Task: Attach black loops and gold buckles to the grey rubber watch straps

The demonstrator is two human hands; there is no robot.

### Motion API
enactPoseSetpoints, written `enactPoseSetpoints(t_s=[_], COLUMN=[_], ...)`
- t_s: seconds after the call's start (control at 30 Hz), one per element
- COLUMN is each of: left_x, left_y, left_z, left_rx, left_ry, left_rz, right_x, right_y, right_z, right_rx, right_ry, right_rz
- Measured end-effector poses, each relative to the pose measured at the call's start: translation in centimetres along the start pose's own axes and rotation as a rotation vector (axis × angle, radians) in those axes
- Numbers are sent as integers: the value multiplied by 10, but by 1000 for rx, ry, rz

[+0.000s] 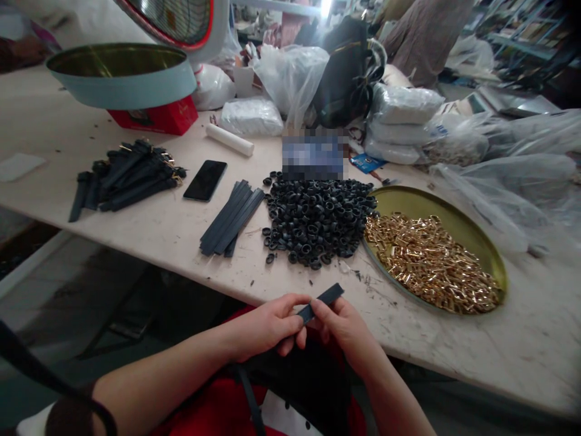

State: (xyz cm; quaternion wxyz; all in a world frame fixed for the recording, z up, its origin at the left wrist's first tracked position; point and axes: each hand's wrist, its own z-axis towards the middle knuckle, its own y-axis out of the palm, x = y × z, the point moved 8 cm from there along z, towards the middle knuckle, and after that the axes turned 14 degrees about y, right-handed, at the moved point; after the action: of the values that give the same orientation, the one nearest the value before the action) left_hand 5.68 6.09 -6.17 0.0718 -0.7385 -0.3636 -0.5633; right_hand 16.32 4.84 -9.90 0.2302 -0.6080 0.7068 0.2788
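Note:
Both hands grip one dark strap in front of the table's near edge. My left hand pinches its lower end between thumb and fingers. Further up the strap, my right hand is closed on it, thumb on top. The strap slants up to the right, its far end sticking out past the right fingers. Just beyond the hands lies a heap of small black loops. Left of the heap is a stack of flat dark straps. Gold-coloured metal buckles fill part of a round tray at the right.
A pile of dark straps with gold buckles lies at the left, near a phone. Behind are a white roll, a round tin lid on a red box, a fan and plastic-wrapped packs.

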Motion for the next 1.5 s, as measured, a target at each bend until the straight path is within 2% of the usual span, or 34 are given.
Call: enactPoseSetpoints(t_s=[0.1,0.2,0.27,0.33,0.37,0.43,0.47,0.5,0.6,0.7,0.9,1.07,1.13,1.2,1.3,1.37,1.43,1.5], left_x=[1,3,6,10,12,13,13,13,14,19,15,13,17,24,38,47,49,47], left_y=[1,-1,-7,-15,-19,-22,-22,-22,-16,-9,-10,-12,-13,-14,-18,-19,-18,-18], left_z=[3,8,11,13,13,11,9,7,2,-3,-8,-8,-6,-3,4,9,13,16], left_rx=[27,35,82,152,182,221,231,238,258,273,295,286,288,290,315,317,285,264], left_ry=[33,95,146,190,204,215,215,212,215,237,200,224,258,304,398,461,468,437], left_rz=[63,151,223,287,304,309,297,278,227,227,252,264,270,293,372,435,462,471], right_x=[2,-1,-7,-19,-28,-49,-61,-70,-97,-116,-127,-136,-136,-128,-106,-91,-81,-78], right_y=[5,16,14,-8,-25,-63,-83,-102,-137,-143,-130,-132,-127,-112,-71,-38,-10,6], right_z=[-3,-11,-17,-25,-29,-41,-46,-48,-39,-20,9,-3,-13,-22,-33,-40,-46,-47], right_rx=[45,-2,11,143,268,578,795,896,1022,1047,1032,986,925,807,555,303,110,34], right_ry=[-58,-173,-258,-352,-402,-491,-493,-482,-451,-380,-263,-344,-408,-463,-515,-549,-581,-608], right_rz=[-40,-107,-166,-245,-334,-592,-774,-822,-939,-1081,-1226,-1163,-1102,-1036,-935,-743,-580,-489])
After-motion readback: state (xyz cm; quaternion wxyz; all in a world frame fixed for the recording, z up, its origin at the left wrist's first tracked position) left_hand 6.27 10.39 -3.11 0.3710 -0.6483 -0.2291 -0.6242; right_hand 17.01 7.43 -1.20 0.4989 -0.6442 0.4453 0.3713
